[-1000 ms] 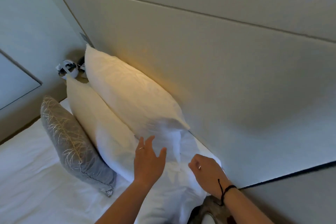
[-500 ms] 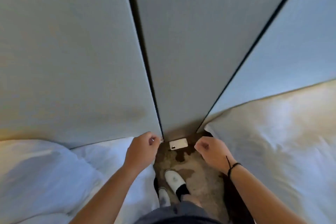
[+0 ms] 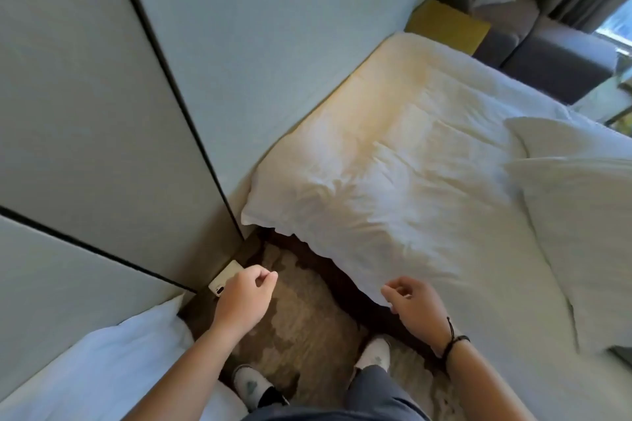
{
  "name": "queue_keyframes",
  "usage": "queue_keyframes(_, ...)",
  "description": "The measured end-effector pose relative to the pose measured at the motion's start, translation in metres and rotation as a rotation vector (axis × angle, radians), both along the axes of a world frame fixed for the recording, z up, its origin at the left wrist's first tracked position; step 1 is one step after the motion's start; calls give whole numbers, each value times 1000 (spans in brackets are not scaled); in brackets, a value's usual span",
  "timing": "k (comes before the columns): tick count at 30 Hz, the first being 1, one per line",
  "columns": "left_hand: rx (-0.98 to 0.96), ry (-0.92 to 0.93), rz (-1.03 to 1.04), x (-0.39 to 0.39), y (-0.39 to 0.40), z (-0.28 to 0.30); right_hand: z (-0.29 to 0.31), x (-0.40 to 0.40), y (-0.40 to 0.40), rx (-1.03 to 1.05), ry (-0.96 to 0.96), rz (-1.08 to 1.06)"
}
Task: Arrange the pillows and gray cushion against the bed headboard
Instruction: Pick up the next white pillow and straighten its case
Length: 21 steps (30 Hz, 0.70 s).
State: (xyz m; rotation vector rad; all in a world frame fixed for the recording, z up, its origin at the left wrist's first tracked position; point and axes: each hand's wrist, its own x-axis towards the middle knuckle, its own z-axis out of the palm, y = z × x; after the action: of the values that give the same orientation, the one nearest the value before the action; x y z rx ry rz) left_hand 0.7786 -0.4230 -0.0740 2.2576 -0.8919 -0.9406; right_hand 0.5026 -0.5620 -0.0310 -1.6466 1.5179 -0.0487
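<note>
Head view showed us standing on patterned carpet [image 3: 307, 328] between two beds, our left hand [image 3: 243, 299] and right hand [image 3: 415, 306] both loosely curled and holding nothing, while two white pillows [image 3: 581, 215] lay on the right bed [image 3: 410, 147], apart from the headboard [image 3: 273, 44].

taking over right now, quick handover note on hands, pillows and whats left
Left hand: empty, fingers loosely curled, over the carpet between the two beds.
Right hand: empty, fingers loosely curled, at the near edge of the right bed.
Two white pillows lie flat on the right bed, away from the headboard panel; nothing stands against it yet.
No gray cushion in view here.
Left to do: stand both pillows up against this headboard, then find the gray cushion and set it in front.
</note>
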Motion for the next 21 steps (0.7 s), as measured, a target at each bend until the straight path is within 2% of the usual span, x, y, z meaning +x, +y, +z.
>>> queue_keyframes(6,-32,-79,-153,-92,-96,21,-11,-105,-43,13,-100,-173)
queue_keyframes(11,-44,-50,-271,-213,-174,26,-15,-215,-90,23,-179,-315)
queue_keyframes(17,-52,-32,-445,-359,-260,40,-15,-342,-135,28,-181,-478)
queue_keyframes(21,-95,-69,-527,-417,-300,55,-9,-391,-153,-21,-211,-582)
